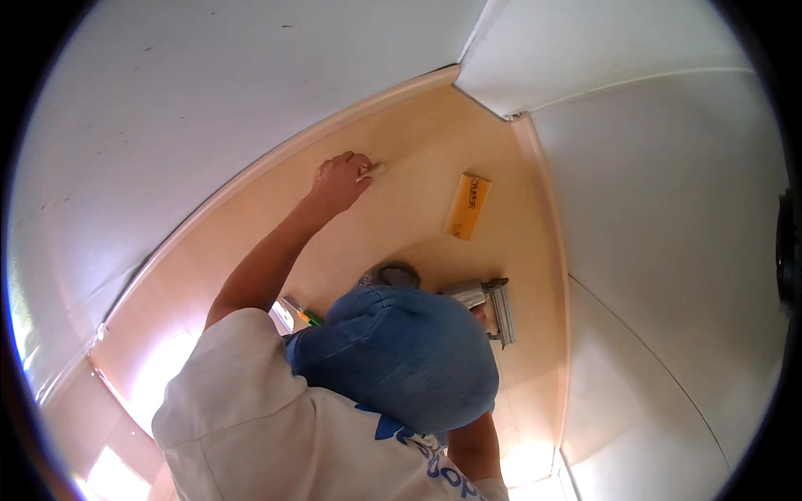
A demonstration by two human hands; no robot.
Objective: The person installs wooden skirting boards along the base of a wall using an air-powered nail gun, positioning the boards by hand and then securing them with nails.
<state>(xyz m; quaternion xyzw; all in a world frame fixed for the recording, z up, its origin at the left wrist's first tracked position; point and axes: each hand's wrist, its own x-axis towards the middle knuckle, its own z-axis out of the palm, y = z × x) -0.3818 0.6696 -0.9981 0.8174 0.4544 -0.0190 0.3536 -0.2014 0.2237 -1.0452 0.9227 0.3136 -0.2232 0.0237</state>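
Note:
My left hand (pixel 341 182) is stretched forward over the tan floor (pixel 401 200), near the left wall. Its fingers are curled around a small pale scrap (pixel 366 174), too small to identify. Beyond my denim-covered knee, my right hand (pixel 479 314) shows only in part, closed at the handle of a grey nail gun (pixel 501 312). The long magazine of the tool points away from me, low over the floor; whether it touches cannot be told. My right forearm is mostly hidden by my leg.
A flat yellow-orange box (pixel 468 207) lies ahead of my knee. Beside my left thigh is a green-handled cutter (pixel 310 318). Beige baseboard (pixel 547 200) edges the floor against pale walls (pixel 660 192) that meet at the far corner. My grey shoe (pixel 393 274) stands near my knee.

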